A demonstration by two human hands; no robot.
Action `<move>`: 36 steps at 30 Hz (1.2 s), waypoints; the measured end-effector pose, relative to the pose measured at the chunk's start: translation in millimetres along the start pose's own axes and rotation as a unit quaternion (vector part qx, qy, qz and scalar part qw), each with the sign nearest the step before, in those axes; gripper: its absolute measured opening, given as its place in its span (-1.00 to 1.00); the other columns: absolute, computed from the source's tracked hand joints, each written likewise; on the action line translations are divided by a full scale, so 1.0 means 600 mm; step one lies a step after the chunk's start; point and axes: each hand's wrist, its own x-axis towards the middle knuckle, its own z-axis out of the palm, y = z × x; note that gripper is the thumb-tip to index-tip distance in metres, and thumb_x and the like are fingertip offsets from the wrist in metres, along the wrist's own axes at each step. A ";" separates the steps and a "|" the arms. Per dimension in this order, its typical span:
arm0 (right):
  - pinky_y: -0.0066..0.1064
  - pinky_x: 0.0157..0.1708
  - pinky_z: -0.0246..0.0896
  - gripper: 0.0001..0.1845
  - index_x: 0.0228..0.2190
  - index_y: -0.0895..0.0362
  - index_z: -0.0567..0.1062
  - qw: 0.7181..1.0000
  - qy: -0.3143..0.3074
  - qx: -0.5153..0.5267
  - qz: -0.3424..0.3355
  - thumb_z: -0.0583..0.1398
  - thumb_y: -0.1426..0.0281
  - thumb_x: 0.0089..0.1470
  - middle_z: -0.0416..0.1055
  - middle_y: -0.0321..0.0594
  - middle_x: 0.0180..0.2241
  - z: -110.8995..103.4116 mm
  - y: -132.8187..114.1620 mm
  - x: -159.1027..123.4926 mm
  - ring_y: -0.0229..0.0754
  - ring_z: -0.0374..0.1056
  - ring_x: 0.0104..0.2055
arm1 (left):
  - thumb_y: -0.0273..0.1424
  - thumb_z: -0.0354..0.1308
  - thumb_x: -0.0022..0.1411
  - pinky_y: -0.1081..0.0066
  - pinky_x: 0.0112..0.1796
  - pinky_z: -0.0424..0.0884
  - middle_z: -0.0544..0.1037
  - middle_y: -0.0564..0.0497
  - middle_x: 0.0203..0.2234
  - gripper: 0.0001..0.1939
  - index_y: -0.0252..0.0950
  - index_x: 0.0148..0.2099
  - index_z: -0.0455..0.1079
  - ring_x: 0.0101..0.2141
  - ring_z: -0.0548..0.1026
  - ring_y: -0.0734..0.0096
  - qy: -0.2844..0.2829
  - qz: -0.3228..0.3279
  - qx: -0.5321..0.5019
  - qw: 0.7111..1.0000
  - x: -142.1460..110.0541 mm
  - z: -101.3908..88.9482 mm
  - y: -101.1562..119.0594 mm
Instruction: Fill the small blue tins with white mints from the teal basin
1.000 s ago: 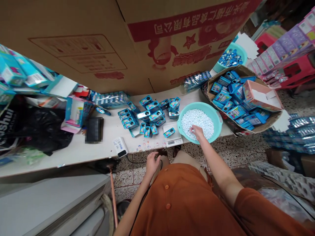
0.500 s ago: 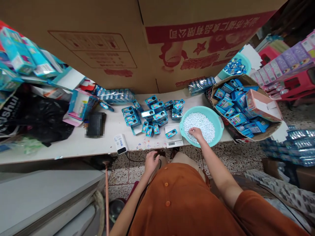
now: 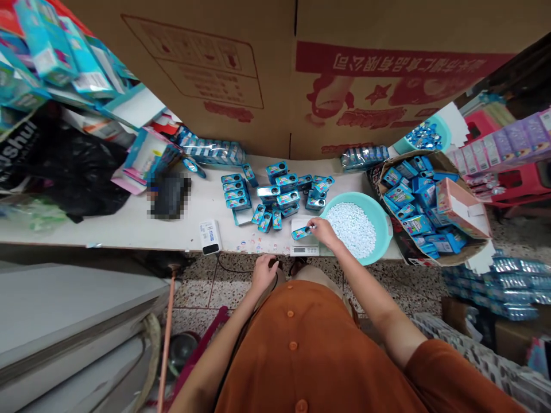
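Over the tin (image 3: 299, 233)

From the head view, our right hand (image 3: 324, 232) pinches a white piece (image 3: 313, 226); the tin lies on the scale (image 3: 305, 250) beside the bowl (image 3: 384, 228). Our left hand (image 3: 263, 274), fingers loosely parted, rests before the desk (image 3: 142, 234).

Carton (image 3: 275, 86), beyond the right hand (image 3: 323, 230): upside-down lettering, "食品有限公司" legible. Black bag (image 3: 64, 155), far left of the left hand (image 3: 263, 274): white lettering, "shui" legible.

Cannot count the tiny pieces (image 3: 313, 226) in the right hand (image 3: 325, 232) or see all the cut-off carton (image 3: 279, 80) beyond the grip
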 end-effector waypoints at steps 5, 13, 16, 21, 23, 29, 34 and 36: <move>-0.40 -0.18 0.19 -0.70 -0.41 0.13 0.51 0.998 -0.031 -0.057 -0.010 0.09 0.65 -0.16 0.45 -0.20 -0.33 0.007 -0.006 0.003 -0.19 0.34 -0.27 | -0.30 0.03 0.17 0.16 -0.05 0.32 0.50 -0.11 -0.24 -0.77 -0.28 -0.19 0.41 -0.15 0.41 0.18 0.011 -0.021 -0.008 1.000 -0.006 0.002 -0.012; -0.38 -0.13 0.18 -0.63 -0.33 0.14 0.51 0.992 -0.048 -0.105 -0.048 0.05 0.68 -0.14 0.43 -0.16 -0.25 0.012 -0.006 0.005 -0.16 0.33 -0.21 | -0.29 0.06 0.17 0.16 -0.05 0.32 0.49 -0.11 -0.23 -0.76 -0.28 -0.15 0.39 -0.15 0.41 0.17 0.004 -0.039 -0.019 0.999 0.003 0.013 -0.010; -0.39 -0.12 0.17 -0.62 -0.31 0.13 0.50 0.990 -0.046 -0.118 -0.061 0.05 0.67 -0.12 0.42 -0.17 -0.25 0.015 -0.003 0.002 -0.16 0.32 -0.20 | -0.31 0.08 0.15 0.18 -0.05 0.33 0.49 -0.12 -0.22 -0.76 -0.29 -0.15 0.39 -0.14 0.41 0.17 -0.002 -0.051 -0.026 0.998 0.017 0.032 0.006; -0.39 -0.11 0.17 -0.62 -0.30 0.13 0.49 0.990 -0.034 -0.117 -0.067 0.02 0.66 -0.10 0.39 -0.17 -0.24 0.018 -0.004 -0.009 -0.16 0.29 -0.17 | -0.33 0.08 0.15 0.18 -0.05 0.33 0.49 -0.13 -0.22 -0.76 -0.30 -0.14 0.40 -0.13 0.41 0.16 -0.017 -0.038 -0.024 0.999 0.033 0.048 0.016; -0.38 -0.11 0.17 -0.63 -0.30 0.12 0.48 0.991 -0.033 -0.107 -0.072 0.02 0.65 -0.09 0.38 -0.18 -0.24 0.017 -0.005 -0.012 -0.16 0.28 -0.15 | -0.34 0.08 0.15 0.18 -0.05 0.33 0.49 -0.13 -0.22 -0.77 -0.30 -0.15 0.40 -0.14 0.42 0.16 -0.023 -0.037 -0.020 0.999 0.034 0.049 0.012; -0.35 -0.05 0.15 -0.74 -0.25 0.11 0.46 0.991 0.023 -0.074 -0.105 0.03 0.52 0.08 0.37 -0.14 -0.23 0.002 -0.016 -0.035 -0.14 0.26 -0.10 | -0.34 0.09 0.14 0.18 -0.05 0.32 0.50 -0.12 -0.23 -0.79 -0.29 -0.17 0.41 -0.15 0.42 0.17 -0.031 -0.032 -0.014 0.999 0.020 0.055 0.003; -0.37 -0.10 0.15 -0.75 -0.24 0.10 0.46 0.990 0.046 -0.060 -0.118 0.01 0.35 0.18 0.42 -0.13 -0.28 0.021 -0.011 -0.096 -0.14 0.29 -0.15 | -0.32 0.07 0.15 0.18 -0.07 0.33 0.51 -0.13 -0.24 -0.78 -0.31 -0.18 0.42 -0.16 0.43 0.17 -0.030 -0.048 -0.020 0.998 -0.007 0.055 -0.005; -0.40 -0.15 0.17 -0.76 -0.27 0.10 0.48 0.991 0.012 -0.059 -0.115 0.02 0.35 0.17 0.43 -0.15 -0.31 0.049 0.007 -0.119 -0.16 0.32 -0.20 | -0.32 0.07 0.15 0.19 -0.07 0.34 0.51 -0.13 -0.23 -0.77 -0.32 -0.18 0.42 -0.16 0.43 0.17 -0.036 -0.063 -0.015 0.997 -0.018 0.053 -0.008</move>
